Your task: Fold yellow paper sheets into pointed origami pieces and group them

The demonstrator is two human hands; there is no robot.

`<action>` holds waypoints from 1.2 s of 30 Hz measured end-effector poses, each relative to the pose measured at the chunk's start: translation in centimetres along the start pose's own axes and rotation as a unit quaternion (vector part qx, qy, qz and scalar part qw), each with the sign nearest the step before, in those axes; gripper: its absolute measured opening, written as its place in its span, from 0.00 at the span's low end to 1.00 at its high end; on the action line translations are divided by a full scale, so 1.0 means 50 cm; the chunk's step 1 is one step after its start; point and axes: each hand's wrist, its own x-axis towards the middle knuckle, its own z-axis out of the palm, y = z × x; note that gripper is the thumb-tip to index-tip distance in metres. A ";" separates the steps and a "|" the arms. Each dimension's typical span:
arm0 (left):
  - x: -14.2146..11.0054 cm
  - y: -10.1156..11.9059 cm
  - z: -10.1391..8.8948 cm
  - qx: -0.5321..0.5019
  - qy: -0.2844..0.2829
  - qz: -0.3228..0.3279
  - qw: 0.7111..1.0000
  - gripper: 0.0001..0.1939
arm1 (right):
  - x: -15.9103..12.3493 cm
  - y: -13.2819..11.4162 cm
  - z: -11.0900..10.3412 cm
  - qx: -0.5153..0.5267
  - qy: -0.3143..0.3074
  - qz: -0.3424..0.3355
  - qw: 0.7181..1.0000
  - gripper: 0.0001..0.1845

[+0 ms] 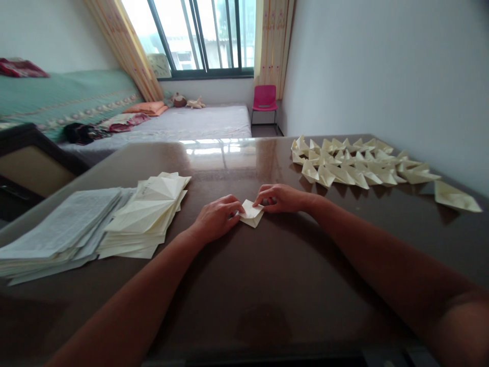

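From afar, I had the left hand (218, 216) and right hand (282, 198) pinched closed on folded paper (252, 216), apparently mid-crease, firm flattening needed next.

1 head view looks forward and down across the table (275, 270).

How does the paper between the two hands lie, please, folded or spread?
Folded: the paper is a small packet with overlapping flaps, left hand and right hand at its sides.

Pink chair (265, 96) beside bed (217, 121), before right-hand curtain (270, 43); perhaps soft toys (196, 103) at bed's far end.
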 end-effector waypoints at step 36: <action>0.000 0.043 -0.037 0.130 -0.051 0.125 0.982 0.14 | 0.022 -0.056 0.056 -0.139 0.076 -0.016 0.987 0.13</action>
